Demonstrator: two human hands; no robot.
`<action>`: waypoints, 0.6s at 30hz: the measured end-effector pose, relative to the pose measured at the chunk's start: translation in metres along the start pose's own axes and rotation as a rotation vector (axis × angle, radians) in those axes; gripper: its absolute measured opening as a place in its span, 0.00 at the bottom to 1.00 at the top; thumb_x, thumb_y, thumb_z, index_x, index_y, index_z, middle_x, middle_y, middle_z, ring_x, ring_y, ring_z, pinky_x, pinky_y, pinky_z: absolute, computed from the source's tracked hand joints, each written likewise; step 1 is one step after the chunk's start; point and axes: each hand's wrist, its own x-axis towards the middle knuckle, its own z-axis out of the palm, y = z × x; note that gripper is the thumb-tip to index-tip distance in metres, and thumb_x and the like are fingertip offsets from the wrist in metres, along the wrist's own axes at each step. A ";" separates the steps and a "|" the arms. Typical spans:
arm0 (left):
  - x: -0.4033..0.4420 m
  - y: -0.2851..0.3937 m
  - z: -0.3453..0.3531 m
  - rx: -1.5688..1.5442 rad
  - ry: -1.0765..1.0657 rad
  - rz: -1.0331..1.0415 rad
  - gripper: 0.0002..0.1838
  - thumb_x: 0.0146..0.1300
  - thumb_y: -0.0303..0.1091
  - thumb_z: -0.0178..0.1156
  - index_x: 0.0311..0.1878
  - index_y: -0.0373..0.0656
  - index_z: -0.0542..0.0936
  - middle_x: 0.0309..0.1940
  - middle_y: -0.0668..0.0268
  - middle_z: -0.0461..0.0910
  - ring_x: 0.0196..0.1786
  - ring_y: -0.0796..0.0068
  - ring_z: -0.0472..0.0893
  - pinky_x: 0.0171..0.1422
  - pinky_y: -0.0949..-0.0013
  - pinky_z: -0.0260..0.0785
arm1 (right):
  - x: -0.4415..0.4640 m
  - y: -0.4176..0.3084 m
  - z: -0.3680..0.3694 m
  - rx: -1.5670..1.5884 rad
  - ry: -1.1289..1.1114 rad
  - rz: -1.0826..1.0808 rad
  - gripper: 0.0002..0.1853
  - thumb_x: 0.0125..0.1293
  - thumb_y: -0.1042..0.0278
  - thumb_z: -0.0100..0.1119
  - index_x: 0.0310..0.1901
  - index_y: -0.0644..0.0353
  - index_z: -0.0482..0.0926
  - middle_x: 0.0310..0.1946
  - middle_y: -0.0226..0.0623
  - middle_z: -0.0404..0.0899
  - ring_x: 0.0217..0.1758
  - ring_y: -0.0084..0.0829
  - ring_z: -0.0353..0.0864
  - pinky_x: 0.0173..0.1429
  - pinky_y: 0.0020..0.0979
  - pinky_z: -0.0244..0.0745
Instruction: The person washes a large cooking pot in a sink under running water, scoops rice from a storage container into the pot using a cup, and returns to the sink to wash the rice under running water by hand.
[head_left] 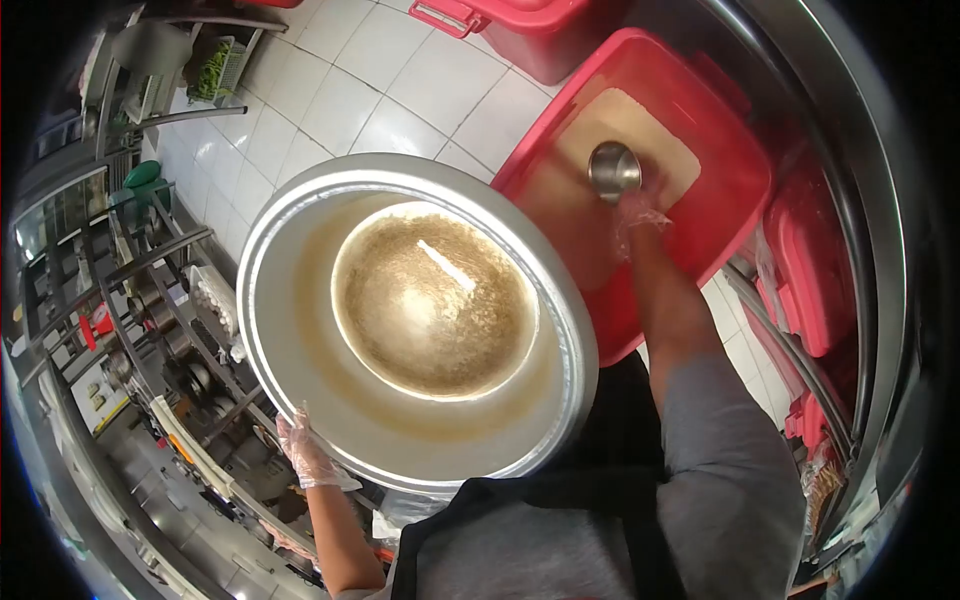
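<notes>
My left hand (305,450), in a clear plastic glove, grips the rim of a large, wide metal pot (290,370) at its lower left. The pot is tilted towards me; its inside looks bare, with a shiny, worn bottom. My right hand (640,210), also gloved, reaches down into a red plastic bin (725,120) and is closed on a round steel cup (614,172). Pale, fine grain, which looks like rice (625,115), covers the bin's floor around the cup. Whether the cup has a handle is hidden by my fingers.
Another red bin (540,40) stands behind on the white tiled floor (400,60). Red lids (815,260) lean at the right beside a metal frame. Metal racks (130,270) with kitchenware line the left, and a basket of green vegetables (215,70) sits at the upper left.
</notes>
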 end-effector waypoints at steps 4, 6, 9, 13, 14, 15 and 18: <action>0.021 0.004 -0.004 -0.008 -0.057 0.029 0.16 0.59 0.28 0.58 0.51 0.43 0.71 0.40 0.65 0.77 0.40 0.74 0.77 0.44 0.69 0.72 | 0.020 -0.031 -0.027 0.168 0.128 -0.258 0.42 0.57 0.80 0.40 0.70 0.28 0.44 0.70 0.48 0.40 0.69 0.47 0.55 0.66 0.41 0.62; 0.027 0.004 -0.003 0.005 -0.044 0.040 0.17 0.59 0.29 0.58 0.53 0.43 0.70 0.42 0.65 0.77 0.42 0.73 0.77 0.46 0.68 0.72 | 0.025 -0.044 -0.028 -0.029 0.090 -0.303 0.45 0.56 0.85 0.38 0.70 0.25 0.42 0.70 0.49 0.36 0.70 0.48 0.53 0.65 0.42 0.63; 0.033 -0.001 -0.002 -0.008 -0.069 0.027 0.19 0.60 0.30 0.58 0.55 0.43 0.69 0.43 0.64 0.76 0.43 0.72 0.77 0.48 0.67 0.72 | -0.013 -0.057 -0.023 -0.504 -0.002 -0.427 0.40 0.60 0.77 0.42 0.70 0.28 0.43 0.69 0.51 0.41 0.68 0.52 0.55 0.66 0.46 0.61; 0.040 -0.003 -0.005 0.015 -0.071 0.011 0.20 0.60 0.30 0.58 0.55 0.42 0.68 0.44 0.64 0.76 0.44 0.72 0.77 0.48 0.67 0.72 | 0.019 -0.029 0.037 -0.240 -0.512 0.064 0.38 0.59 0.60 0.52 0.70 0.39 0.46 0.66 0.48 0.54 0.66 0.47 0.60 0.62 0.43 0.65; 0.040 -0.002 -0.003 0.005 -0.077 0.018 0.19 0.60 0.30 0.58 0.55 0.42 0.68 0.44 0.64 0.76 0.44 0.72 0.77 0.48 0.68 0.72 | 0.010 -0.036 0.033 -0.170 -0.644 0.101 0.40 0.59 0.58 0.53 0.71 0.42 0.45 0.65 0.49 0.55 0.67 0.46 0.60 0.63 0.42 0.64; 0.040 -0.003 -0.001 -0.006 -0.081 0.024 0.19 0.60 0.30 0.58 0.55 0.42 0.69 0.44 0.64 0.76 0.44 0.72 0.77 0.48 0.68 0.72 | 0.001 -0.044 0.030 -0.101 -0.773 0.146 0.41 0.58 0.56 0.55 0.71 0.44 0.45 0.65 0.49 0.56 0.67 0.45 0.59 0.64 0.41 0.62; 0.042 -0.001 -0.002 -0.005 -0.092 0.016 0.18 0.60 0.29 0.58 0.54 0.43 0.70 0.43 0.65 0.76 0.42 0.73 0.77 0.47 0.69 0.72 | -0.010 -0.003 0.101 -0.198 -0.596 -0.272 0.38 0.60 0.59 0.52 0.70 0.45 0.46 0.65 0.49 0.55 0.68 0.43 0.57 0.66 0.39 0.57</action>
